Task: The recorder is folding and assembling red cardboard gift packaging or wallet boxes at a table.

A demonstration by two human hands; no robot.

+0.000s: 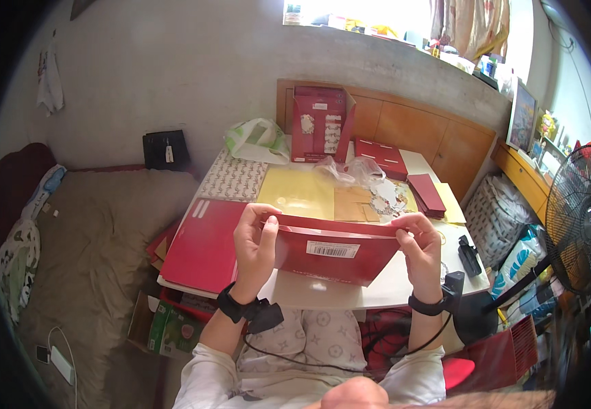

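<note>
A red cardboard box [295, 253] with a white barcode label is held up over the table's near edge, its long opening edge towards the top. My left hand [254, 244] pinches its upper left corner between thumb and fingers. At the upper right corner, my right hand [421, 249] grips the same edge. Past the box lie a yellow sheet [297, 191], brown paper pieces [352, 203] and a heap of small cut-out pieces [389, 199]. Flat red card sheets [203, 245] lie left of my left hand. What is inside the box is hidden.
The white table [309, 294] also bears a patterned sheet [233, 178], a plastic bag [258, 142], an upright red display box [319, 123] and stacked red boxes [382, 158]. A black clip-like device [469, 255] lies at right, near a black fan [585, 218]. A bed [104, 232] stands left.
</note>
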